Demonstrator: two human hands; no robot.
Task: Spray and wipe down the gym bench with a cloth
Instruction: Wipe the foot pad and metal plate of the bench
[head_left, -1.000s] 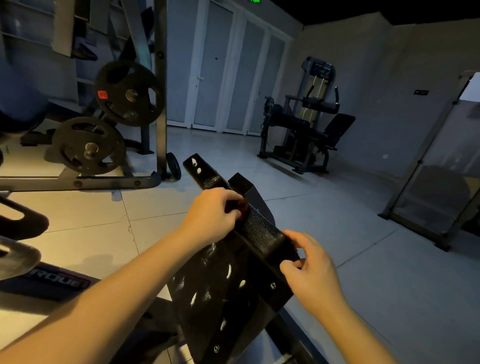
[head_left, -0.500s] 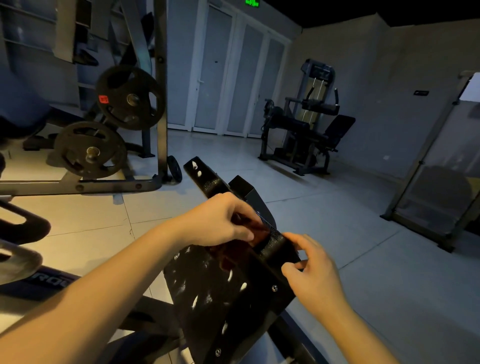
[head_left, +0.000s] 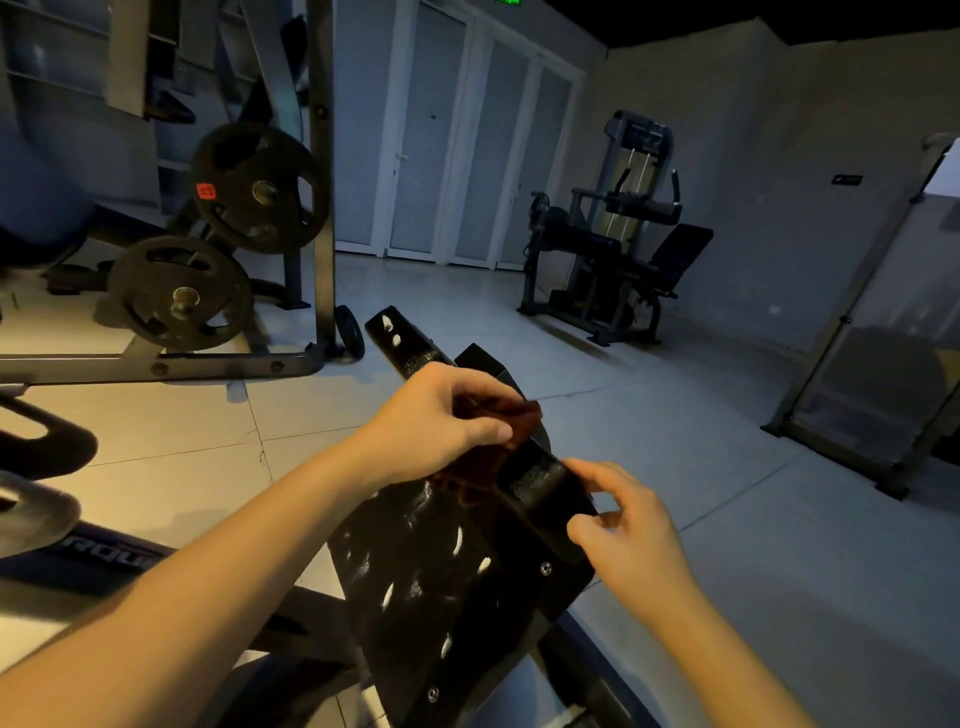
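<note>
The black gym bench (head_left: 447, 587) tilts up in front of me, its underside plate with slots facing the camera and a padded edge running along the top right. My left hand (head_left: 441, 421) grips a dark red cloth (head_left: 514, 421) and holds it against the padded edge near the middle. More of the cloth hangs down over the plate below that hand. My right hand (head_left: 623, 525) pinches the padded edge lower down, thumb and fingers curled round it. No spray bottle shows.
A rack with black weight plates (head_left: 260, 187) stands at the left on a steel frame (head_left: 156, 364). A leg machine (head_left: 608, 244) is at the back by the doors. A framed panel (head_left: 883, 364) leans at the right. Tiled floor surrounds the bench.
My left hand has slid down the padded edge toward my right hand, and the red cloth now shows from under it. My right hand has kept its hold.
</note>
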